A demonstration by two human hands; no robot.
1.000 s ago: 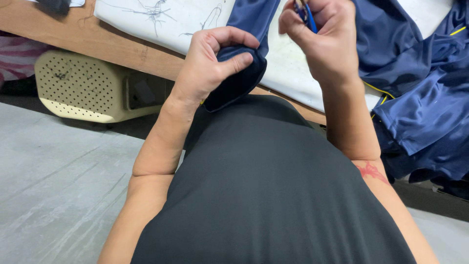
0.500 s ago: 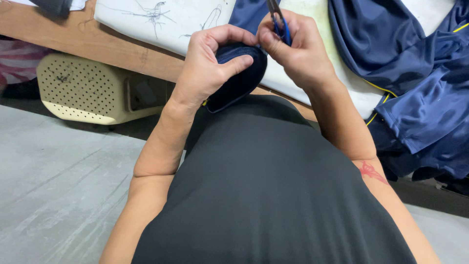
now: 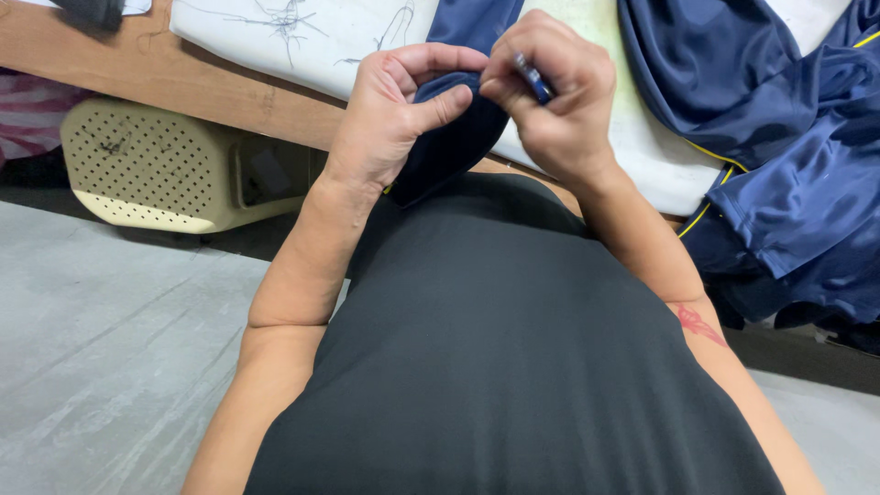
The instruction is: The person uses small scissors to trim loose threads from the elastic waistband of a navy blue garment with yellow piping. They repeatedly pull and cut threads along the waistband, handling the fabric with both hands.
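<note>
The dark blue cloth (image 3: pixel 456 137) sits folded between the two hands, just above the person's black shirt (image 3: pixel 513 367) and at the near edge of the table (image 3: pixel 229 92). The left hand (image 3: pixel 390 124) is closed on it: the thumb presses the fold from the near side and the curled fingers hold it from the far side. The cloth hangs down from this grip toward the body, so its long axis runs from the fingertips down and slightly left.

The right hand (image 3: pixel 559 101) is closed around a small blue-handled tool (image 3: pixel 532 78), which looks like a thread snip, but its tip is hidden behind the fingers. The tool lies just right of the left thumb, touching or almost touching the top edge of the fold; I cannot tell which. Both hands are equally close to the cloth.

To the right of the grip, more blue fabric with yellow piping (image 3: pixel 779 156) lies over a white pad (image 3: pixel 348 41). Below left of the grip, under the table, stands a beige perforated box (image 3: pixel 156 165) on the grey floor (image 3: pixel 110 348).
</note>
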